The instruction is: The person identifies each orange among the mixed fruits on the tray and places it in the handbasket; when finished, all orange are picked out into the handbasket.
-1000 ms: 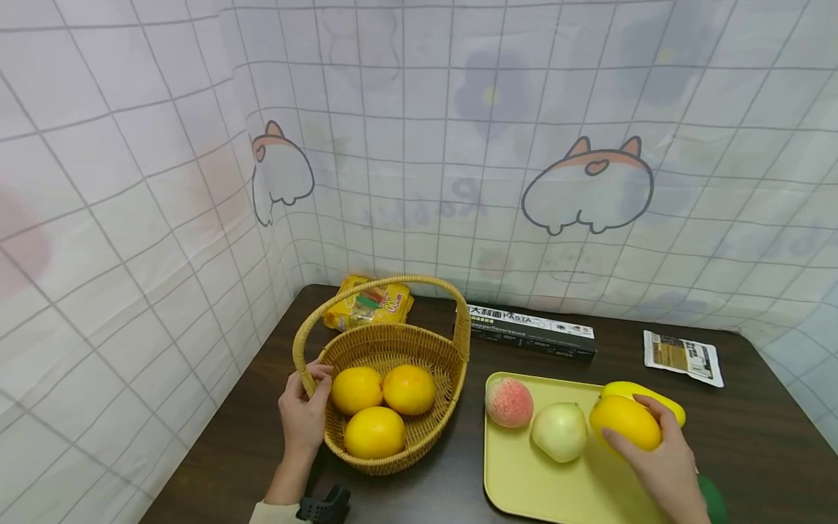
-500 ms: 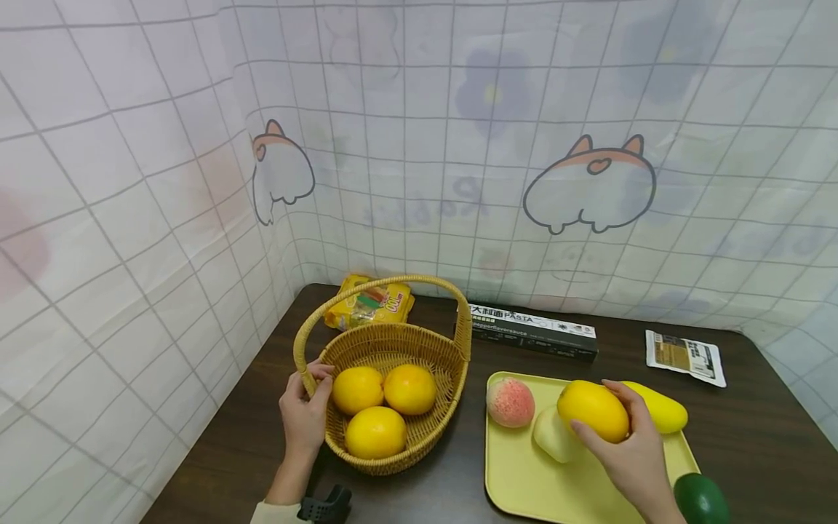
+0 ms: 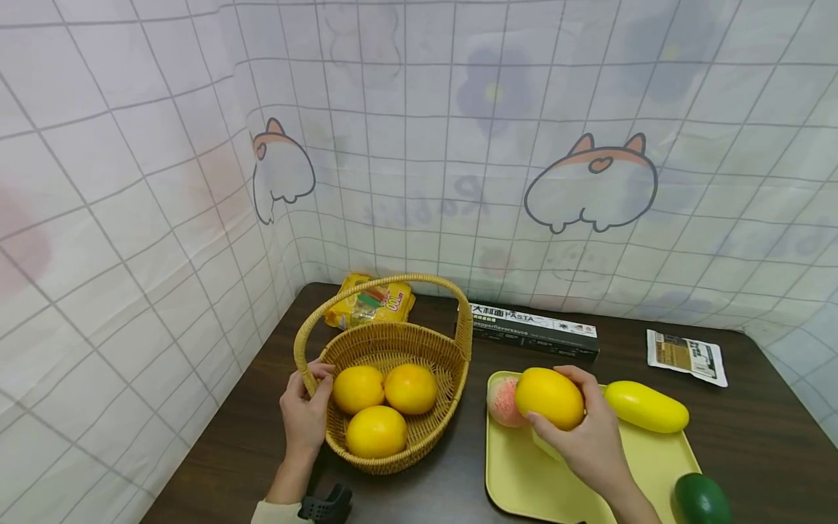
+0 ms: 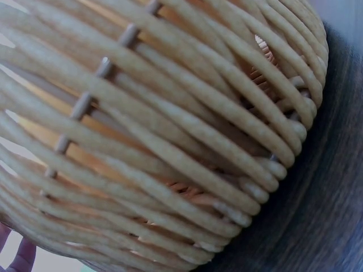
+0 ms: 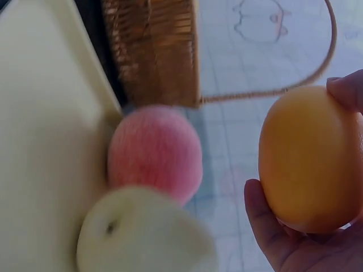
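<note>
In the head view my left hand (image 3: pixel 305 415) grips the wicker basket (image 3: pixel 406 462) at its left side, where the handle meets the rim. Three yellow fruits (image 3: pixel 376 432) lie inside the basket. My right hand (image 3: pixel 592 444) holds another yellow oval fruit (image 3: pixel 552 399) between thumb and fingers, above the yellow tray (image 3: pixel 500 477). Under and behind it, a peach (image 3: pixel 504 404) is partly covered. The pale green fruit (image 5: pixel 142 235) shows beside the peach in the right wrist view but is mostly hidden in the head view. The basket's woven side (image 4: pixel 159 130) fills the left wrist view.
A long yellow fruit (image 3: pixel 647 407) lies at the tray's back right, and a dark green fruit (image 3: pixel 702 499) by its right edge. Along the back are a yellow packet (image 3: pixel 372 302), a black-and-white pasta box (image 3: pixel 533 332) and a small flat pouch (image 3: pixel 686 356).
My right hand has carried the yellow oval fruit leftward across the tray, from near the long yellow fruit to over the peach and pale fruit. The left hand and basket stay put.
</note>
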`<state>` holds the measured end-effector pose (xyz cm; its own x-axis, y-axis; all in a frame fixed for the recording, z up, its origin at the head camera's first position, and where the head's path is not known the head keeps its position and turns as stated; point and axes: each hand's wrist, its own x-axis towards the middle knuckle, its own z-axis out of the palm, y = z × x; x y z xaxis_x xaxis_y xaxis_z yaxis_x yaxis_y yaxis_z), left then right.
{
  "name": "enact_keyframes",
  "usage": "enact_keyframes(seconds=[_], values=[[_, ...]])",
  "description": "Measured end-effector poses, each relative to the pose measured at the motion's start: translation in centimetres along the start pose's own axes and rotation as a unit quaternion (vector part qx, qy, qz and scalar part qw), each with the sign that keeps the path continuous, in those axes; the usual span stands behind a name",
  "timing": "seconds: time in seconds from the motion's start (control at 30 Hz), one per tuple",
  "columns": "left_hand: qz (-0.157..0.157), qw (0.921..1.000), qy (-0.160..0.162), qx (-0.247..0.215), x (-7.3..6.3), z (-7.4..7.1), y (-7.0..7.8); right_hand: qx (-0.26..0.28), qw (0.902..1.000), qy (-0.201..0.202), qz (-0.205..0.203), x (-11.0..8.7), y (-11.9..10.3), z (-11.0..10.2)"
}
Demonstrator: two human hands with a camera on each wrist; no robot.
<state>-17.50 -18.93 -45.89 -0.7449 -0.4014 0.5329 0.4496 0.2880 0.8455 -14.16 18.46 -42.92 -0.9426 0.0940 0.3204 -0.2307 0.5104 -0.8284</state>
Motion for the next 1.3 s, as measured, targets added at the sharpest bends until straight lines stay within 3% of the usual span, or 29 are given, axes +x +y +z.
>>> enact_keyframes(seconds=[0.27, 0.6, 1.0, 1.3], values=[[-0.003, 1.0000, 0.000, -0.001, 0.0, 0.0, 0.0, 0.071, 0.9947, -0.067, -0.032, 0.7, -1.9, 2.9], [-0.011, 0.9999, -0.003, -0.002, 0.1, 0.0, 0.2, 0.118, 0.9822, -0.134, -0.059, 1.1, -3.1, 6.8], [-0.012, 0.9999, 0.000, -0.001, 0.1, 0.0, 0.4, 0.100, 0.9725, -0.201, -0.060, 1.4, -4.8, 10.0], [-0.017, 0.9999, 0.000, 0.002, 0.1, 0.0, 0.4, 0.049, 0.9659, -0.244, -0.070, 2.6, -5.2, 11.4]])
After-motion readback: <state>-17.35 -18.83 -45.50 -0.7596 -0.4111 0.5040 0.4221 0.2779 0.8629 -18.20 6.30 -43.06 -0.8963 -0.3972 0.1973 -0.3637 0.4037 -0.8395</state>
